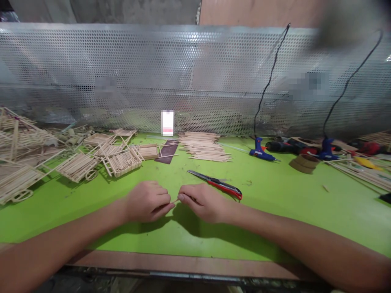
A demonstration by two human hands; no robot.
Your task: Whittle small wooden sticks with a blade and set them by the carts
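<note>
Left hand (148,202): fingers curled, thumb and forefinger pinched on thin stick (175,200). Right hand (203,202): fingers likewise closed, thumb and forefinger gripping same stick. Stick pale, wood-coloured; only short length shows in gap between hands, rest hidden by fingers. Located over green bench (284,195), toward front edge. Red-and-black knife (226,189) lies just beyond right hand, blade out. Stick pile (204,146) farther back.

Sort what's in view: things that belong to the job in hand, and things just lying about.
Likely part of the job:
thin stick being held
pile of sticks
utility knife, blade out
stick-built pieces
blue glue guns

Seemingly just lying about:
brown roll
yellow object
small loose bit
</note>
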